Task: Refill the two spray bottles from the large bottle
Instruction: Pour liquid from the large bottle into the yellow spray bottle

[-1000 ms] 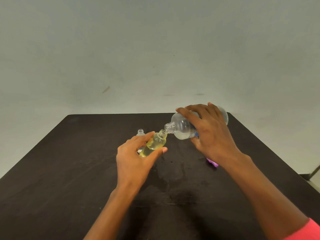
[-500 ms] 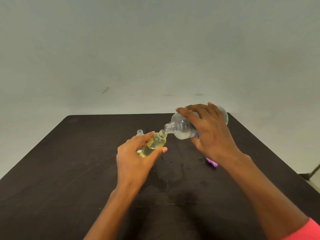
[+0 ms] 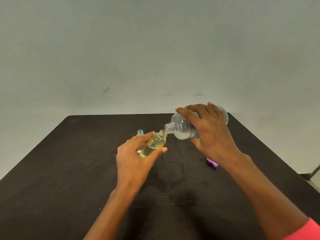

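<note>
On the dark table [image 3: 69,170], furthest left, 1 clear spray bottle [image 3: 140,132] stands upright with its neck uncapped. Its lower part is hidden behind your left hand [image 3: 136,160]. That hand is closed round the yellow spray bottle [image 3: 155,142], with the fingers curled over the far side and the thumb pressed along the near side. You hold the bottle lifted and tilted, its open neck pointing up and to the right. Whether the yellow is in the liquid or in the plastic cannot be told.

Just right of that neck is the open mouth of the large bottle [image 3: 181,129], which is tipped almost onto its side and points left and slightly down. The 2 mouths sit right at each other, but you cannot tell whether they touch. Clear liquid lies pooled along the large bottle's lower side, and a bit of blue label shows.

Your right hand [image 3: 211,135] grips it from above, with the fingers spread over the top and the thumb underneath.

Damp-looking marks [image 3: 173,172] show on the table between your forearms. A small purple object [image 3: 212,162] lies on the table under your right wrist, mostly hidden. A pink sleeve [image 3: 308,231] shows at the bottom right corner.
</note>
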Available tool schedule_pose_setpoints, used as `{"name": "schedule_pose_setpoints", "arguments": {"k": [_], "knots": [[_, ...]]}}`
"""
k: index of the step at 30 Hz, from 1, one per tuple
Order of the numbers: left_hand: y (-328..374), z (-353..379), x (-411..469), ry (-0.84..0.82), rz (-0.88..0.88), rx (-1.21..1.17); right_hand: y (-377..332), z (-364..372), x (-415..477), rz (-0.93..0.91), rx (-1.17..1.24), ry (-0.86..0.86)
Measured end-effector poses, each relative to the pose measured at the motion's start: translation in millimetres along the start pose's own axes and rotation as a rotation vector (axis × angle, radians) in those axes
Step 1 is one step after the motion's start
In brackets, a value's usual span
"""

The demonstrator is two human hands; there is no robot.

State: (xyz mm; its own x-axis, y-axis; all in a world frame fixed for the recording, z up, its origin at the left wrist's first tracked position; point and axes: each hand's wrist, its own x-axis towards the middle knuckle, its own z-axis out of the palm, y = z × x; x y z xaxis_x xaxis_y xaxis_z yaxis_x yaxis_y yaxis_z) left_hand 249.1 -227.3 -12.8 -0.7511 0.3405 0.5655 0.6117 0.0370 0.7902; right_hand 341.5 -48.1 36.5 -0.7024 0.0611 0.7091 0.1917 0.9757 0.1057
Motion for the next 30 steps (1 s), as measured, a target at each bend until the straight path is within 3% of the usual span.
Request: {"name": "schedule_pose_setpoints", "arguments": {"k": [30], "knots": [[-1.2,-1.3,-0.7,-0.001,-0.003,0.011,-1.6,0.1,-0.3,-0.001,-0.003,-0.01]]}}
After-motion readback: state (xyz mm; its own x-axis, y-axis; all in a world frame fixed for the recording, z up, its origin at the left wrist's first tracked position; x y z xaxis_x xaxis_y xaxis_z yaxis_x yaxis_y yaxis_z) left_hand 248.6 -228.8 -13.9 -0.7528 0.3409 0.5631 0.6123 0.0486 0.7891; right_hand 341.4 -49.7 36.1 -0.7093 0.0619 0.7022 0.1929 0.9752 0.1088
